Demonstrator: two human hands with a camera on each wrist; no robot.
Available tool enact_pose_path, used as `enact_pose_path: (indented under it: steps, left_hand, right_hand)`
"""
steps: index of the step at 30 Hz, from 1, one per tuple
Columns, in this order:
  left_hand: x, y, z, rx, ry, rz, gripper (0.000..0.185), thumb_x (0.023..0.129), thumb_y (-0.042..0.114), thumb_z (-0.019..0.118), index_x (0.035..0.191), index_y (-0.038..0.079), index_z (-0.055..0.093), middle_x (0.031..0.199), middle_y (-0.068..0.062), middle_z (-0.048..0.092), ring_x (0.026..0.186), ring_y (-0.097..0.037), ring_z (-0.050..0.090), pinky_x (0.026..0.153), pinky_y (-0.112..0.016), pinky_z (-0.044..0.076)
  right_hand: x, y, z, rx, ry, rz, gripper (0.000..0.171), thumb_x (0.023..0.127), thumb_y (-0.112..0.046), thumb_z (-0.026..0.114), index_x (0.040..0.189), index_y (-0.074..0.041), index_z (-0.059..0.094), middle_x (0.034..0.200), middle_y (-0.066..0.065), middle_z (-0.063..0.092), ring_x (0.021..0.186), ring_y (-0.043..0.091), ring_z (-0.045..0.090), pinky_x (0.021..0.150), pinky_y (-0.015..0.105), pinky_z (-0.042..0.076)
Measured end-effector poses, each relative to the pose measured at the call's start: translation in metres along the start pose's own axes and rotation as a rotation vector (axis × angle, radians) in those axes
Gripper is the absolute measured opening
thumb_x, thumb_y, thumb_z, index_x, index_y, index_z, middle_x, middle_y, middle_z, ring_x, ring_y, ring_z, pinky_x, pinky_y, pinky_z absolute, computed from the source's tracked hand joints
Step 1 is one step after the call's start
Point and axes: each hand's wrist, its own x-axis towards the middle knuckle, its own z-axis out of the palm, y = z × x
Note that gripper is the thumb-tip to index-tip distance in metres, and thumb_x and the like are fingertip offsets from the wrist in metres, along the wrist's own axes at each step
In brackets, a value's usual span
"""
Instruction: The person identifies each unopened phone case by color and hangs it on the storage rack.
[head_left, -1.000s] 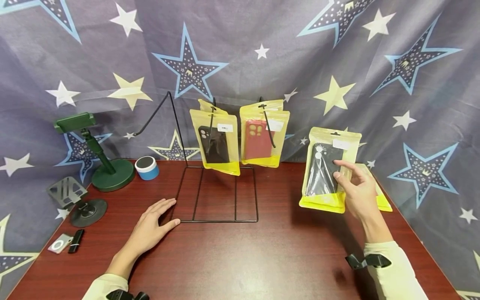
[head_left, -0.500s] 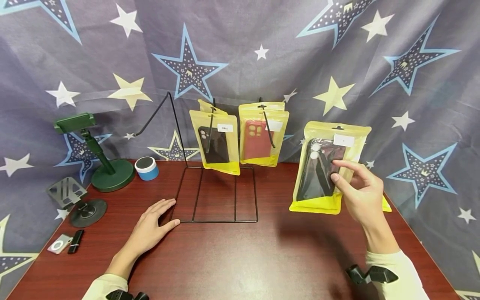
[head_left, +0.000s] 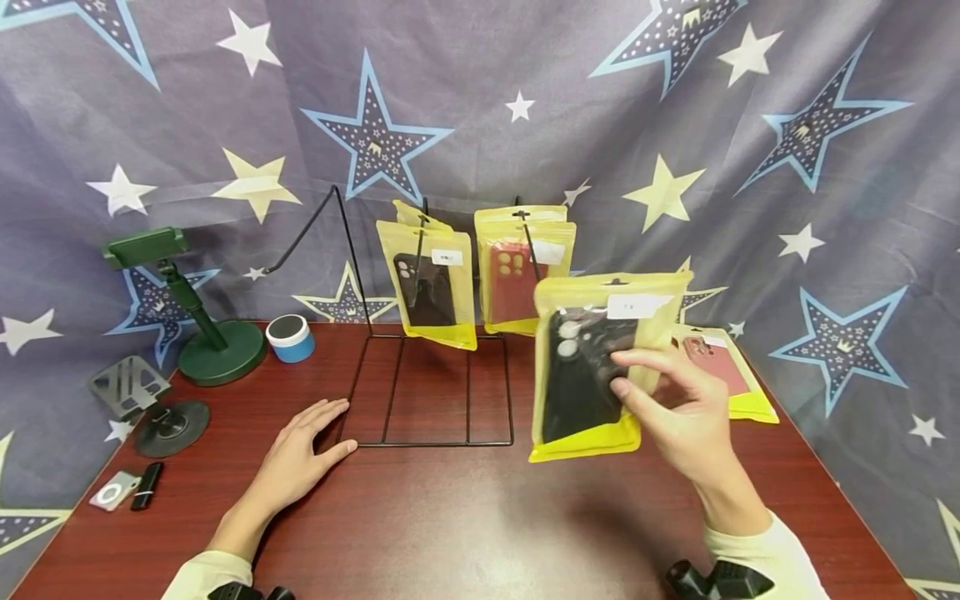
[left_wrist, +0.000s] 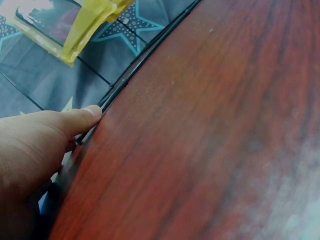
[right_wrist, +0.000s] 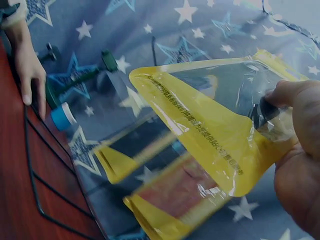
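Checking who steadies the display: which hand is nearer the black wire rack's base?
Left. The left hand rests on the table with its fingers touching the black wire rack at its front left corner. The right hand holds a packaged black case to the rack's right.

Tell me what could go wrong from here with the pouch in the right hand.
1. The right hand only pinches the black-case pouch at one edge, above the table; the slick plastic could slip out.
2. The hooks on the wire rack already carry the hanging pouches, so another may snag or knock them.
3. The left hand rests only at the rack's front corner; a push might tip the rack.
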Motion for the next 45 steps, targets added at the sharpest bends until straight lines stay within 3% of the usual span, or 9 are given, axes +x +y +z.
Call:
enact_pose_path:
  steps: [3, 9, 14, 16, 22, 26, 31, 35, 45]
  left_hand:
    - [0.0, 0.0, 0.0, 0.001, -0.006, -0.004, 0.064, 0.091, 0.031, 0.08, 0.144, 0.004, 0.059, 0.149, -0.021, 0.057, 0.144, -0.046, 0.044, 0.112, -0.068, 0.035]
    - [0.0, -0.001, 0.001, -0.009, -0.024, -0.016, 0.064, 0.091, 0.033, 0.079, 0.145, 0.004, 0.058, 0.15, -0.021, 0.056, 0.145, -0.045, 0.043, 0.113, -0.069, 0.033]
    - [0.0, -0.002, 0.001, -0.009, -0.021, -0.017, 0.064, 0.091, 0.032, 0.079, 0.145, 0.004, 0.058, 0.15, -0.021, 0.056, 0.145, -0.046, 0.043, 0.113, -0.069, 0.034]
    - [0.0, -0.003, 0.001, -0.01, -0.023, -0.02, 0.064, 0.091, 0.033, 0.079, 0.145, 0.004, 0.058, 0.151, -0.021, 0.056, 0.146, -0.045, 0.042, 0.113, -0.069, 0.034]
    - [0.0, -0.003, 0.002, -0.009, -0.027, -0.021, 0.064, 0.092, 0.034, 0.079, 0.145, 0.005, 0.058, 0.151, -0.021, 0.055, 0.146, -0.045, 0.042, 0.113, -0.069, 0.033]
    - [0.001, -0.003, 0.002, -0.003, -0.02, -0.016, 0.064, 0.091, 0.033, 0.079, 0.145, 0.005, 0.059, 0.15, -0.021, 0.056, 0.146, -0.045, 0.043, 0.113, -0.069, 0.034]
    - [0.0, -0.004, 0.001, -0.003, -0.024, -0.021, 0.064, 0.091, 0.034, 0.079, 0.145, 0.005, 0.058, 0.151, -0.021, 0.056, 0.146, -0.045, 0.042, 0.113, -0.069, 0.034]
    - [0.0, -0.003, 0.0, -0.002, -0.024, -0.019, 0.065, 0.091, 0.033, 0.079, 0.145, 0.005, 0.058, 0.15, -0.021, 0.056, 0.145, -0.045, 0.043, 0.113, -0.069, 0.034]
    - [0.0, -0.001, 0.0, -0.002, -0.038, -0.027, 0.065, 0.091, 0.033, 0.079, 0.146, 0.004, 0.057, 0.151, -0.02, 0.056, 0.146, -0.046, 0.042, 0.114, -0.069, 0.033]
  right_hand:
    - [-0.002, 0.0, 0.015, -0.039, -0.033, -0.016, 0.038, 0.076, 0.022, 0.076, 0.109, 0.005, 0.076, 0.097, -0.001, 0.072, 0.057, 0.003, 0.046, 0.041, 0.021, 0.036]
    - [-0.006, 0.005, 0.044, -0.065, -0.113, -0.034, 0.038, 0.077, 0.018, 0.078, 0.109, -0.002, 0.078, 0.109, 0.003, 0.076, 0.091, 0.008, 0.065, 0.054, 0.02, 0.045]
    - [-0.007, 0.011, 0.067, -0.069, -0.156, -0.021, 0.04, 0.077, 0.019, 0.077, 0.111, -0.002, 0.078, 0.11, 0.008, 0.077, 0.101, 0.009, 0.068, 0.064, 0.015, 0.05]
    - [-0.006, 0.014, 0.076, -0.072, -0.168, -0.012, 0.04, 0.077, 0.017, 0.078, 0.111, -0.003, 0.078, 0.109, 0.011, 0.077, 0.101, 0.01, 0.068, 0.067, 0.014, 0.051]
    - [-0.005, 0.025, 0.099, -0.055, -0.177, 0.01, 0.037, 0.08, 0.013, 0.079, 0.112, -0.005, 0.077, 0.11, 0.014, 0.076, 0.099, 0.011, 0.067, 0.051, 0.016, 0.038]
    - [-0.005, 0.031, 0.115, -0.018, -0.178, 0.037, 0.033, 0.083, 0.01, 0.078, 0.112, -0.003, 0.077, 0.111, 0.016, 0.076, 0.104, 0.014, 0.068, 0.065, 0.017, 0.05]
    - [-0.004, 0.039, 0.132, 0.0, -0.18, 0.061, 0.029, 0.085, 0.006, 0.079, 0.113, -0.003, 0.076, 0.113, 0.016, 0.076, 0.106, 0.017, 0.069, 0.081, 0.018, 0.056]
    - [-0.003, 0.045, 0.143, -0.016, -0.191, 0.06, 0.028, 0.087, 0.002, 0.079, 0.114, -0.003, 0.077, 0.114, 0.014, 0.076, 0.104, 0.018, 0.068, 0.07, 0.018, 0.052]
    - [0.001, 0.051, 0.157, -0.025, -0.207, 0.083, 0.028, 0.089, -0.001, 0.077, 0.117, -0.005, 0.076, 0.116, 0.012, 0.076, 0.107, 0.019, 0.068, 0.073, 0.019, 0.052]
